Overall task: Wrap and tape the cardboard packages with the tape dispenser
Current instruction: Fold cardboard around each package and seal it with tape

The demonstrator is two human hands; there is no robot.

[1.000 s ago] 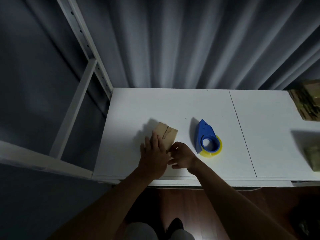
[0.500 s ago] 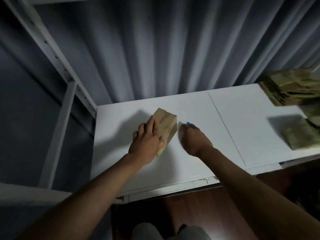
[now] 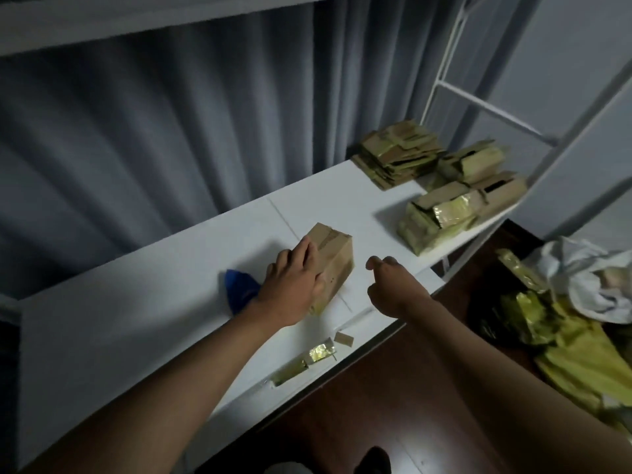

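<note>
Cardboard dominates the middle of the frame: a small brown box (image 3: 333,256) is seen standing on the white table (image 3: 130,323), slightly right of centre. It is gripped from its left side by the left hand (image 3: 294,282), whose fingers are laid over the top and whose thumb is curled against the near face. The right hand (image 3: 390,285) is held just to the right of the box, apart from it, with the fingers loosely curled and nothing held in them. The two hands are kept apart, with the box between them.

A blue tape dispenser (image 3: 239,292) is partly hidden behind the left wrist, at centre left, resting on the table; only its blue body can be made out.

Scraps of shiny yellow tape (image 3: 307,359) and a small brown cardboard piece (image 3: 343,338) are found near the table's front edge, below the box. In the upper right of the frame, a stack of flattened cardboard (image 3: 398,153) is placed at the table's far end, and several taped packages (image 3: 455,206) are grouped just below it. A grey curtain (image 3: 154,131) is hung behind the table. On the dark wooden floor at the right edge, a white cloth (image 3: 588,278) and yellow material (image 3: 581,360) are piled.
</note>
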